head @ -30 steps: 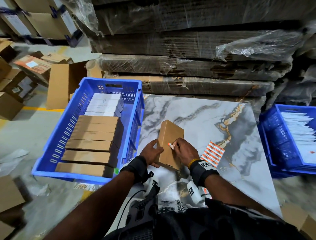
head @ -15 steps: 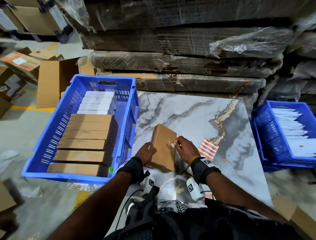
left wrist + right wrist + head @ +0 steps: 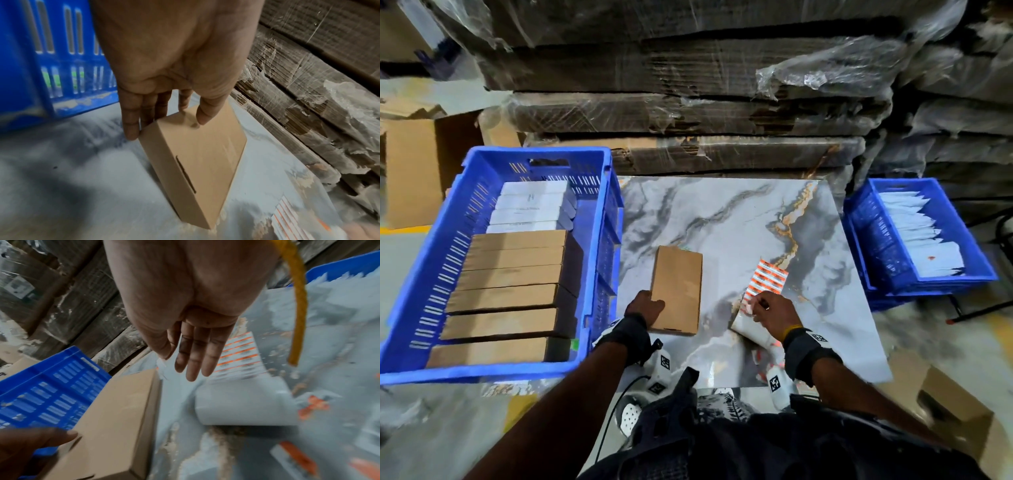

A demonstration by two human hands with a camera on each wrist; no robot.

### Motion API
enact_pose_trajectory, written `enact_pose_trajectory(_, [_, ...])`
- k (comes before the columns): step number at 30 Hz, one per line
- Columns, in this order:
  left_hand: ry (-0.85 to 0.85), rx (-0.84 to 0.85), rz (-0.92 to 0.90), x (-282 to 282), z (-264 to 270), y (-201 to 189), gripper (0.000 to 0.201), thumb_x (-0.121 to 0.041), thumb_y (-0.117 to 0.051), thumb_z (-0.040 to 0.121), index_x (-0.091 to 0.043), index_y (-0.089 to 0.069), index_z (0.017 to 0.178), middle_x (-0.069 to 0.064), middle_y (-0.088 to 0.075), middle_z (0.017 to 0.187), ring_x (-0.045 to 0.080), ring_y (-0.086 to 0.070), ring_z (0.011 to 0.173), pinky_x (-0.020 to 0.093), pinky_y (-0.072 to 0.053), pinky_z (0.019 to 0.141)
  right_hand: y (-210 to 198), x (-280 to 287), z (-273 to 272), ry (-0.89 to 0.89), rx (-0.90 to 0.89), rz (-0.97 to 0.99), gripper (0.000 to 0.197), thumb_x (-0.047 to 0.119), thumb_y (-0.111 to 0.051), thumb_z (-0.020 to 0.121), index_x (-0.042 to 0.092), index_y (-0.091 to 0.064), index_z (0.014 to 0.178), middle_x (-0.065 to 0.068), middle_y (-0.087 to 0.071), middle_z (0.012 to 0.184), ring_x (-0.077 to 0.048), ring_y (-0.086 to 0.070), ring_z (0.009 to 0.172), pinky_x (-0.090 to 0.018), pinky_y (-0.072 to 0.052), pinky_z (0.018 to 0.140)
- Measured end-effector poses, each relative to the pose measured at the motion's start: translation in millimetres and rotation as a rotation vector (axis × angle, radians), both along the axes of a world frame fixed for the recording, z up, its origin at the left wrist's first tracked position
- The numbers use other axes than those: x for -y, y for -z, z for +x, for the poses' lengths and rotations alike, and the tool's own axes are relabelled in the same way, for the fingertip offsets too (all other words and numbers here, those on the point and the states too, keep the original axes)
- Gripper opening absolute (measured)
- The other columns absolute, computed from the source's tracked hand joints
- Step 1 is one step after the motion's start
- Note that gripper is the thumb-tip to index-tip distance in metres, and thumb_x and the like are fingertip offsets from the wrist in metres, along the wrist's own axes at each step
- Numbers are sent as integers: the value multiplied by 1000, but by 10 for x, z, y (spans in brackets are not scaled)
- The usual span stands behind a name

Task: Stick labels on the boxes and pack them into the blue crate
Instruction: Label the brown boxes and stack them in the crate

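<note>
Wrapped cardboard stacks (image 3: 688,113) rise behind a marble-patterned bench (image 3: 722,222). From the head view, a brown box (image 3: 677,289) lies flat on the bench, just right of the blue crate (image 3: 599,212). That crate holds a row of brown boxes (image 3: 513,291) nearest the person and white boxes (image 3: 530,209) beyond them. The left hand (image 3: 643,306) holds the box's near left corner, thumb on top. Right of the box, the right hand (image 3: 770,308) sits over the near end of an orange-and-white label sheet (image 3: 765,279); whether it pinches a label I cannot tell from here. Farther right of the box stands a second crate (image 3: 914,236) of white packets.

At the left wrist, the left hand (image 3: 170,65) grips the box (image 3: 197,159): thumb on its top face, fingers (image 3: 131,123) down its side. The crate (image 3: 51,65) stands just left of the box, the label sheet (image 3: 296,220) to the right.

At the right wrist, the right hand (image 3: 189,313) has its fingers (image 3: 193,360) straight and relaxed, thumb beside them, above the label sheet (image 3: 240,360). A small white scrap shows at the thumb tip, too blurred to identify. The box (image 3: 115,418) lies left of the sheet, held by the left hand (image 3: 26,446), with the crate (image 3: 47,389) beyond it.
</note>
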State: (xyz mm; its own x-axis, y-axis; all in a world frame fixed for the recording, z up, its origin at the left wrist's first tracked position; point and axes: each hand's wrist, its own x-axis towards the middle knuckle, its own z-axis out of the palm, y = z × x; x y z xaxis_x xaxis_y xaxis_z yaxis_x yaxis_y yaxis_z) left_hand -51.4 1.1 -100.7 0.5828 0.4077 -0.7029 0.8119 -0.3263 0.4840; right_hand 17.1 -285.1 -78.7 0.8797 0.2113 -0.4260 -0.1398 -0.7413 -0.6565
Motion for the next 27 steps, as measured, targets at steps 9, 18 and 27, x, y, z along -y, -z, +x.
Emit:
enact_pose_trajectory(9, [44, -71, 74, 175, 88, 75, 58, -32, -59, 92, -1, -37, 136, 21, -52, 136, 37, -52, 122, 38, -45, 99, 56, 747, 7, -106, 157, -612, 25, 24, -42, 96, 28, -63, 110, -2, -63, 117, -27, -62, 101, -31, -46, 78])
enact_pose_trajectory(18, [48, -16, 221, 354, 157, 43, 71, -34, -60, 92, -12, -23, 150, 24, -40, 139, 43, -44, 126, 45, -40, 103, 349, 988, -157, -380, 129, -878, 16, 12, -68, 71, 15, -70, 87, -6, -64, 82, -29, -67, 66, -31, -49, 53])
enact_pose_trajectory(27, [332, 248, 497, 703, 302, -29, 51, -31, -57, 90, -17, -46, 138, 15, -51, 128, 34, -42, 125, 43, -42, 101, 480, 961, -184, -445, 159, -790, 28, 23, -42, 94, 20, -56, 118, -3, -57, 118, -25, -62, 107, -35, -48, 82])
